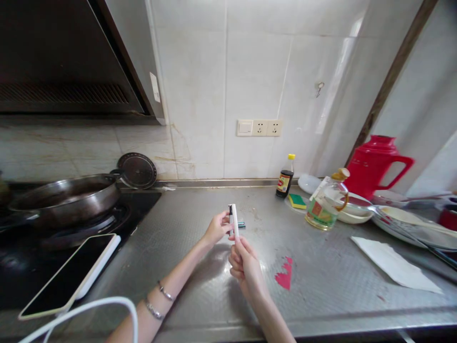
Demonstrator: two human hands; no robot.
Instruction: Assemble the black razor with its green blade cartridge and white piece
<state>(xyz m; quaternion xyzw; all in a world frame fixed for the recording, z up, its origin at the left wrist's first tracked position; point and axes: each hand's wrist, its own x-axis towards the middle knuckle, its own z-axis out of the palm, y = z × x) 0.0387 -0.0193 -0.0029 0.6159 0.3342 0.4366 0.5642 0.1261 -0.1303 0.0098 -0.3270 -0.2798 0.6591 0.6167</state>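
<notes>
Over the steel counter my two hands meet, each with its fingers closed. My right hand (245, 264) grips a slim white stick (234, 220) by its lower end and holds it upright. Close beside it, my left hand (217, 228) pinches a slim black-and-grey stick (231, 219), also upright. The two sticks are side by side, and I cannot tell whether they touch. What kind of things they are does not show clearly. A small teal object (242, 224) lies on the counter just behind them, partly hidden by the hands and sticks.
A pink torn scrap (284, 274) sticks to the counter (200, 300). Rightward are a soy sauce bottle (284, 177), a sponge (297, 201), an oil jug (323, 205), dishes, a red thermos (373, 166) and white paper (394, 264). A phone (69, 276) and pan (67, 200) lie left.
</notes>
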